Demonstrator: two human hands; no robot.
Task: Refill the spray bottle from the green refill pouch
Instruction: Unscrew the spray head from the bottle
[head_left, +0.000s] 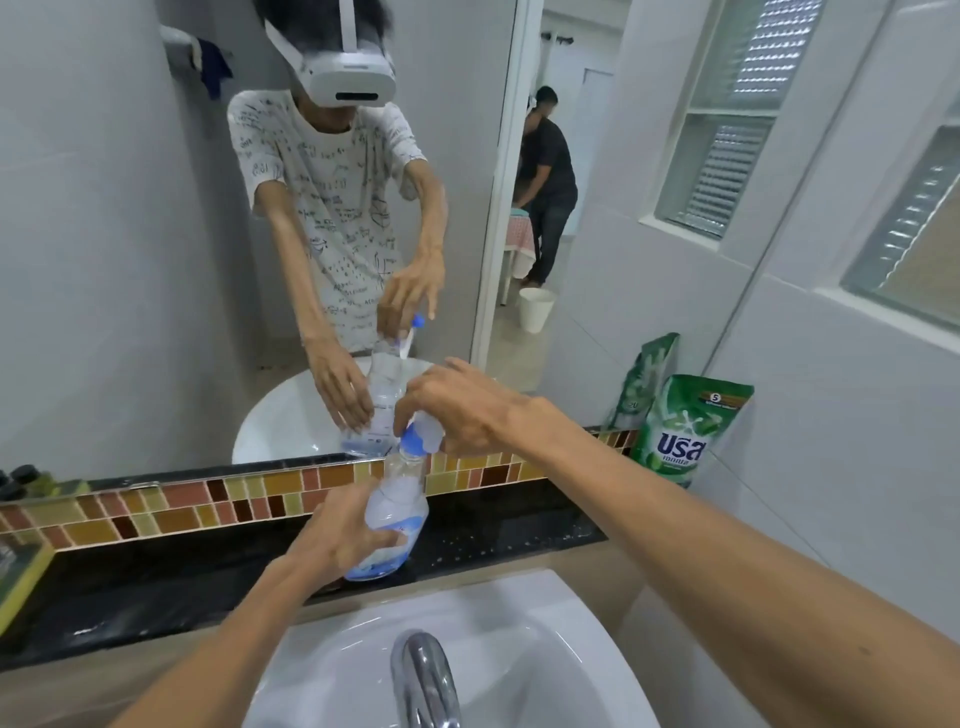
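Note:
A clear spray bottle (397, 501) with a little blue liquid at its bottom stands on the black counter (498, 525) behind the sink. My left hand (340, 535) grips the bottle's body. At the bottle's neck, my right hand (462, 410) is closed around the white and blue spray head (418, 436). The green refill pouch (685, 431) stands upright in the corner at the right, against the wall, apart from both hands.
A white sink (545, 639) with a chrome tap (423, 675) lies in front of me. A mosaic tile strip (171, 512) runs under the mirror (130, 234), which reflects me and another person in a doorway. Small dark bottles (21, 480) stand at far left.

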